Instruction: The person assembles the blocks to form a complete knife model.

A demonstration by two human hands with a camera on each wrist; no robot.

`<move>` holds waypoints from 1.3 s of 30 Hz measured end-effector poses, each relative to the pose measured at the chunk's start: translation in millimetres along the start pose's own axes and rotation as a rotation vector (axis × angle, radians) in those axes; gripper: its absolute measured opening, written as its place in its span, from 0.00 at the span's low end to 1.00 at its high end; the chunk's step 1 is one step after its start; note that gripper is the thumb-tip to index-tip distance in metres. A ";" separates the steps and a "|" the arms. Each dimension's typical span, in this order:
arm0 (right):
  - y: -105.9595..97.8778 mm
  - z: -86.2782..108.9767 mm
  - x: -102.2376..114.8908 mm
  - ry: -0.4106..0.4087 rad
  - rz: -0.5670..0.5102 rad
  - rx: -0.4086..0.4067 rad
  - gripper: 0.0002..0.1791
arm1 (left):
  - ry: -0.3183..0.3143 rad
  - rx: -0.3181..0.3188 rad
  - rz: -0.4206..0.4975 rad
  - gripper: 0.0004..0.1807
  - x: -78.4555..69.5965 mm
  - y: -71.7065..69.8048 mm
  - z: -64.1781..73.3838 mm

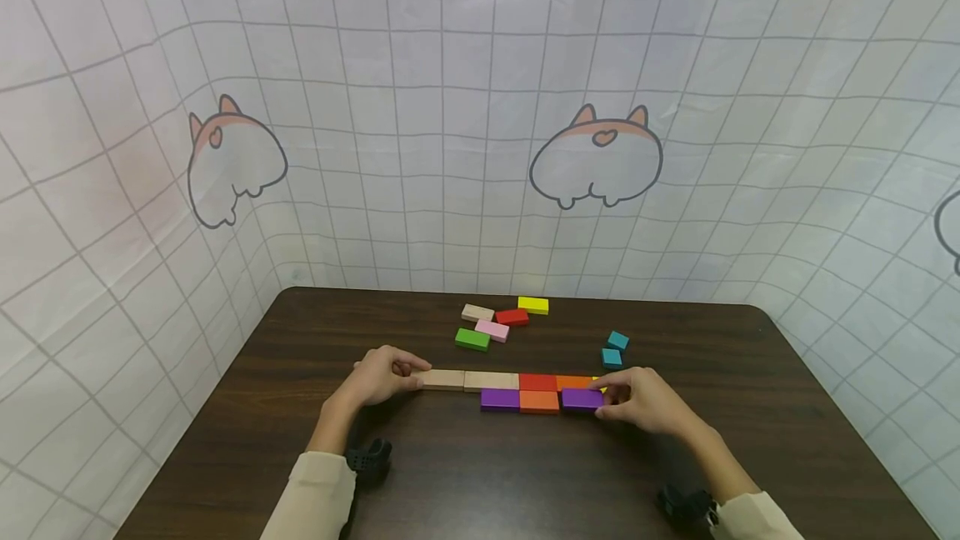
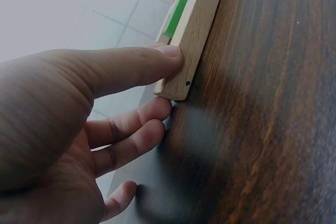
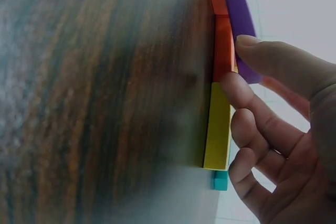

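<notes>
In the head view, my left hand [image 1: 386,375] is at the left end of a long row, its thumb and index finger on either side of a plain wooden block [image 1: 442,380]. My right hand [image 1: 645,401] pinches a purple block [image 1: 582,399]. In the right wrist view this purple block [image 3: 241,22] tilts above the row, over an orange block [image 3: 223,48] and close to a yellow block [image 3: 218,127]. A second wooden block [image 1: 491,381] and a red block [image 1: 537,382] continue the back row. Before them lie another purple block [image 1: 499,400] and an orange block [image 1: 539,402].
Behind the rows is a loose group of blocks: green [image 1: 472,340], pink [image 1: 492,331], red [image 1: 512,317], yellow [image 1: 533,305] and plain wood [image 1: 477,312]. Two small blue blocks [image 1: 612,357] stand at the right. A patterned curtain [image 1: 420,148] surrounds the dark table [image 1: 465,473].
</notes>
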State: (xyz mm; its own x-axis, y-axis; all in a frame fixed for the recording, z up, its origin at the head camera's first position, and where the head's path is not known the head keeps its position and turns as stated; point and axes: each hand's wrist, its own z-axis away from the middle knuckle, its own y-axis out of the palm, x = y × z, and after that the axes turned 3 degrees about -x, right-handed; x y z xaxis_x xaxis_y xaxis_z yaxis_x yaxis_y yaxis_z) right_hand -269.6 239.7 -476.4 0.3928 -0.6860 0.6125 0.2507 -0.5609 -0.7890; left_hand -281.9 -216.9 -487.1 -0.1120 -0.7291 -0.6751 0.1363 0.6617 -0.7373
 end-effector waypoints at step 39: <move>2.3 -4.0 5.4 -0.013 0.064 0.023 0.10 | -0.008 -0.004 -0.005 0.11 -0.4 0.7 -0.7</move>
State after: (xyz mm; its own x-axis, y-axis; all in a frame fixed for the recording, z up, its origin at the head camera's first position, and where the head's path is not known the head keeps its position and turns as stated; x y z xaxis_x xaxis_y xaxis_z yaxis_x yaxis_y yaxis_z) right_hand -270.4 232.9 -474.6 0.4198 -0.7141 0.5602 0.2445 -0.5054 -0.8275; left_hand -282.5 -216.0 -487.4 -0.1046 -0.7337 -0.6714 0.1319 0.6589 -0.7406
